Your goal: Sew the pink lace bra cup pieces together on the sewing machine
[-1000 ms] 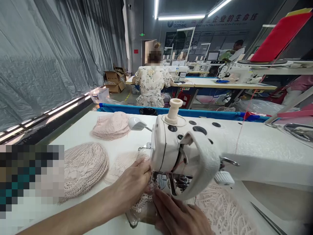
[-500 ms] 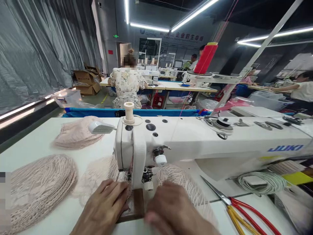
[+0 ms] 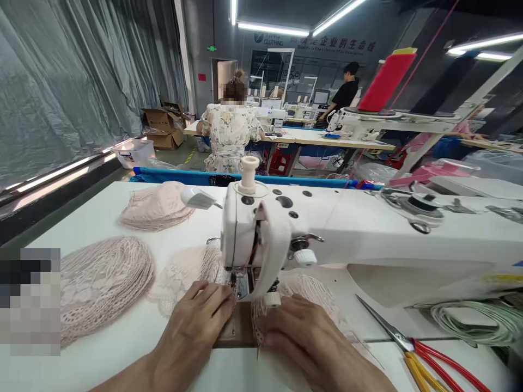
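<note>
A white sewing machine (image 3: 261,234) stands before me with its needle head over the bed. My left hand (image 3: 200,321) lies at the left of the presser foot, fingers close together and pressing a pale pink lace piece (image 3: 182,269) that spreads out behind it. On the right of the head, my right hand (image 3: 304,332) is closed on another part of pink lace (image 3: 316,288), its fingertips partly hidden. A brown plate (image 3: 245,326) shows between the hands. Whether the two lace parts are joined under the head cannot be seen.
Stacks of lace pieces (image 3: 110,280) and pink cups (image 3: 159,207) lie at left. Scissors (image 3: 402,337) with red and yellow handles and a coiled pale cord (image 3: 469,321) lie at right. A red thread cone (image 3: 388,79) stands above. A seated person (image 3: 231,130) works ahead.
The view has swung left, so everything sits further right. The machine's white take-up guard looks turned. My right hand has moved in on the lace. A standing person in black now shows at the back.
</note>
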`<state>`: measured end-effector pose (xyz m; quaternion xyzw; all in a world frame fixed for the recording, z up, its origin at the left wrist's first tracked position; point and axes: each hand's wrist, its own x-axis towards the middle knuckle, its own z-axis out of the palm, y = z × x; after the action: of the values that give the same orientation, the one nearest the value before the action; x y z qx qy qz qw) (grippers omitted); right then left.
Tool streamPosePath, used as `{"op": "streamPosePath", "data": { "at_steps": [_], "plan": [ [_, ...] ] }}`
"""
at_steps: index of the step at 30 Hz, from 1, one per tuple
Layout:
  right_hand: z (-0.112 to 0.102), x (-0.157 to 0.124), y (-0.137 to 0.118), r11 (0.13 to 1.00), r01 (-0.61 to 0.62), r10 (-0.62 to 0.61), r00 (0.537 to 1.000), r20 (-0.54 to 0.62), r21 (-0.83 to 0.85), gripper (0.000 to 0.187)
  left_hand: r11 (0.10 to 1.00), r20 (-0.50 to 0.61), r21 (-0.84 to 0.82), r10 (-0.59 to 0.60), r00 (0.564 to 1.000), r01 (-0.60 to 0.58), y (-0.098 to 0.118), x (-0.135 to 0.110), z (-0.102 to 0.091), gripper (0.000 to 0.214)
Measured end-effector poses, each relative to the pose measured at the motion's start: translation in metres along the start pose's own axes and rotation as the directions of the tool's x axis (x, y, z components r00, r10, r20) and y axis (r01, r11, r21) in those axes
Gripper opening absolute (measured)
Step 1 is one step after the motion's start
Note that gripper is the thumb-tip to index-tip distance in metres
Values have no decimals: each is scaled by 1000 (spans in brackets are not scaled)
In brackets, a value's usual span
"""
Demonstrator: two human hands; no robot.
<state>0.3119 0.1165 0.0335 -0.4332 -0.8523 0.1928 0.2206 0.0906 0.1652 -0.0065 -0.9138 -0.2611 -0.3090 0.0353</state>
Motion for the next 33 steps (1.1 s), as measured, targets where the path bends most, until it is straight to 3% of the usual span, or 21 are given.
{"op": "streamPosePath", "data": {
  "at_steps": [4,9,13,18,25,33],
  "plan": [
    [11,6,6,989,-44,18,984,-179,-142,26,998,58,-37,-40,998,42,0,-1,-1,27],
    [29,12,16,882,-43,-94,959,-266,-469,12,993,111,-63,-97,989,104,1,1,-3,29],
    [34,17,19,815,-9,-183,945,-272,-580,19,988,130,-90,-116,985,129,0,4,-5,23],
    [36,20,22,833,29,-214,938,-273,-553,22,989,99,-79,-115,988,123,-3,5,-3,20],
    [56,22,42,874,38,-259,880,-399,-485,33,990,92,-87,-100,991,108,-4,7,-6,22],
    [52,22,35,863,32,-211,930,-302,-504,22,981,106,-134,-129,986,143,-8,1,1,15]
  ]
}}
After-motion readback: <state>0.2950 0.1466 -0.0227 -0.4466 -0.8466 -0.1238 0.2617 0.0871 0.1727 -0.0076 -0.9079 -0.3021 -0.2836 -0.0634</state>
